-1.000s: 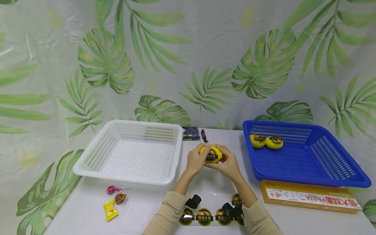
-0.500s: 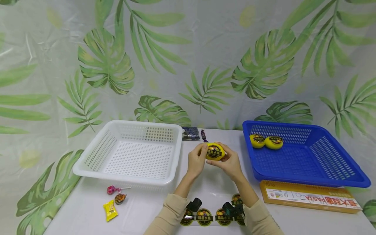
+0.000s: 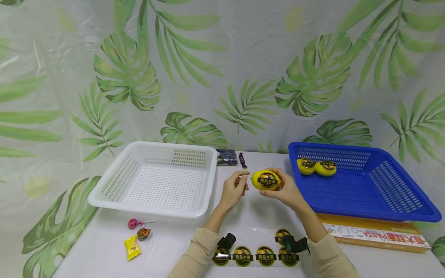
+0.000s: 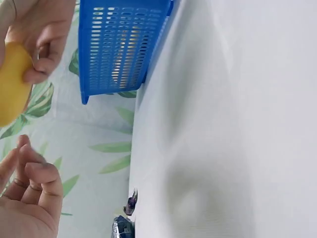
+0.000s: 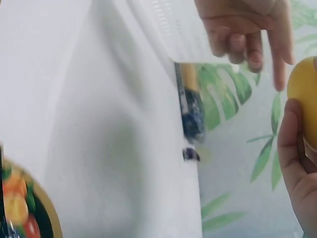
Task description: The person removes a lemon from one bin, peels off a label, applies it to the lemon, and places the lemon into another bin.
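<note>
A yellow lemon point(image 3: 266, 180) bears a round black label with fruit pictures and gold lettering, turned toward the head camera. My right hand point(image 3: 287, 190) grips it from the right side, held above the table. To its left my left hand point(image 3: 233, 189) is apart from the lemon, fingers loosely bent and holding nothing. The left wrist view shows the gap between the left fingers point(image 4: 42, 173) and the lemon point(image 4: 14, 82). At the edge of the right wrist view, the right hand point(image 5: 297, 168) holds the partly cut-off lemon point(image 5: 303, 89).
Two labelled lemons point(image 3: 325, 168) lie in a blue basket point(image 3: 368, 212) at right, with a pasta box point(image 3: 375, 234) before it. At left stands a white basket point(image 3: 149, 210); a lollipop point(image 3: 133, 223) and wrapped candies point(image 3: 132, 247) lie before it. A label sheet point(image 3: 255, 229) lies between the forearms.
The left hand has let go of the lemon. The right hand has moved right with it, and its label now faces the head camera more fully.
</note>
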`<state>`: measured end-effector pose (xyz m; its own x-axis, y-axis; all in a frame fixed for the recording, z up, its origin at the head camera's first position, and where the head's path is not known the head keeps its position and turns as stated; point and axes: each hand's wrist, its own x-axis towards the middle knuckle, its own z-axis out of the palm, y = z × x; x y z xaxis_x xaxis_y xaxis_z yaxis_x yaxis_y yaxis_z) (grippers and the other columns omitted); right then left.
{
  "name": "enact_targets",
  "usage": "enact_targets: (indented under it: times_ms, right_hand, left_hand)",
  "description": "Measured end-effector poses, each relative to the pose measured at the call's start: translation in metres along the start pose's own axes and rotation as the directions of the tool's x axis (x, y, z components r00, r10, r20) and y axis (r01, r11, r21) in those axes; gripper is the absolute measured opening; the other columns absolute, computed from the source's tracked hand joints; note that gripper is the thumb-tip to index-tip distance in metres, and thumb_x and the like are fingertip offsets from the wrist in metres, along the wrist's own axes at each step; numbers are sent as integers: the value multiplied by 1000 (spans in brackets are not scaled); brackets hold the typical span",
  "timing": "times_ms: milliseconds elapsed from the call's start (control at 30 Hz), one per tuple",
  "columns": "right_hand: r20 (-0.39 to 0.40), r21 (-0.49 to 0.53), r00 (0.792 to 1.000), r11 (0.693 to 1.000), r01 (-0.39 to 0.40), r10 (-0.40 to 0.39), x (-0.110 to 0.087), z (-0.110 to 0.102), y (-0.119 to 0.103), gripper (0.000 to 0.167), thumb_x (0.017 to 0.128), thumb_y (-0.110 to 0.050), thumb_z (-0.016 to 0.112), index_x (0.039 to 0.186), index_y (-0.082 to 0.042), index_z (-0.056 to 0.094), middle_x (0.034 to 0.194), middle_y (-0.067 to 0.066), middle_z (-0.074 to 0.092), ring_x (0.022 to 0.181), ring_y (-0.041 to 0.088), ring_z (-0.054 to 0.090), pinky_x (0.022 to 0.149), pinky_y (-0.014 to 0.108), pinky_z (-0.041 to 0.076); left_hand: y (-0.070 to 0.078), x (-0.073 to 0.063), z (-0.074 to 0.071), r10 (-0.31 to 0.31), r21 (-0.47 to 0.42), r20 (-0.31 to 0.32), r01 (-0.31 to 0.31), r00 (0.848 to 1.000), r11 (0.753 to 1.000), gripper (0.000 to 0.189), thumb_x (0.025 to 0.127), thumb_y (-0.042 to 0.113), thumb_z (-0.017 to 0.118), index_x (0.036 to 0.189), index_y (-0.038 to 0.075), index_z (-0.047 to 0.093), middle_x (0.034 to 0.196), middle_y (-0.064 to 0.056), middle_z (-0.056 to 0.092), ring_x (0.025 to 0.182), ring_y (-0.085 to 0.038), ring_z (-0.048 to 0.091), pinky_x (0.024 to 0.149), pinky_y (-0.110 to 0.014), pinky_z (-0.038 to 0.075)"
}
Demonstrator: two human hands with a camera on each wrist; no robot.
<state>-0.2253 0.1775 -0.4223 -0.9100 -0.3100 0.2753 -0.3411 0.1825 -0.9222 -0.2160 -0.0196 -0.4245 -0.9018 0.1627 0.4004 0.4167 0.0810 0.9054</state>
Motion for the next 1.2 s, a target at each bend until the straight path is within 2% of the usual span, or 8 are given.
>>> enact_targets:
  times_ms: [167, 267, 367, 467, 667, 833, 933, 1200]
  right_hand:
    - [33, -50, 999, 999, -3, 5, -9, -27, -4, 64, 73, 3, 76, 128, 6, 44, 115, 8, 53, 93, 7, 59, 76, 23, 52]
    - [48, -75, 999, 997, -21, 25, -15, -49, -10, 64, 76, 2, 74, 130, 6, 41, 113, 2, 52, 93, 7, 59, 75, 23, 53]
    - [69, -85, 997, 996, -31, 37, -18, -74, -15, 64, 79, 2, 71, 133, 4, 37, 115, -2, 51, 94, 6, 59, 75, 23, 53]
    - [86, -121, 995, 992, -33, 44, -17, -103, -15, 62, 81, 2, 70, 134, 1, 37, 115, -4, 51, 94, 6, 59, 76, 22, 52]
    - [30, -286, 991, 951, -118, 132, -10, -161, -8, 61, 84, -6, 70, 135, -4, 37, 112, -12, 50, 93, 0, 55, 75, 17, 49]
    - [-13, -379, 970, 896, -231, 245, -5, -204, 9, 67, 84, -16, 71, 138, -5, 32, 124, 6, 42, 93, -5, 49, 75, 20, 49]
    - [-10, -398, 951, 871, -287, 309, -4, -225, 21, 77, 85, -19, 71, 142, 0, 24, 133, 22, 33, 90, -9, 47, 75, 24, 51]
    - [-46, -376, 913, 840, -392, 405, -2, -264, 48, 86, 85, -12, 69, 141, 18, 10, 127, 36, 33, 82, -8, 52, 76, 27, 53]
  left_hand:
    - [-7, 4, 6, -53, 28, 86, 51, 995, 998, 24, 95, 2, 48, 115, -9, 57, 78, -32, 62, 50, -21, 56, 44, -17, 42]
    - [-24, 11, 16, -69, 59, 126, 62, 990, 996, 28, 93, 7, 53, 118, -6, 56, 85, -27, 65, 62, -32, 63, 47, -20, 47]
    - [-40, 20, 28, -59, 130, 181, 36, 982, 991, 35, 92, 15, 57, 124, 1, 55, 92, -18, 68, 72, -26, 65, 59, -21, 51]
    - [-44, 29, 42, -72, 196, 242, 23, 968, 980, 44, 90, 25, 60, 131, 9, 52, 103, -13, 67, 81, -17, 65, 71, -20, 50]
    - [-36, 42, 76, -140, 254, 369, 45, 919, 966, 62, 84, 33, 68, 140, 21, 43, 125, -11, 58, 99, -21, 64, 76, -20, 49]
    - [-32, 51, 103, -184, 334, 488, 13, 853, 942, 71, 83, 37, 69, 145, 23, 37, 131, -8, 55, 101, -17, 63, 74, -14, 46]
    - [-31, 53, 113, -211, 348, 518, 22, 829, 937, 73, 83, 38, 70, 146, 23, 36, 127, -3, 57, 95, -8, 63, 71, -11, 45]
    - [-25, 51, 117, -256, 296, 507, 112, 823, 949, 74, 82, 32, 72, 146, 21, 36, 124, -1, 59, 84, 0, 60, 70, -12, 46]
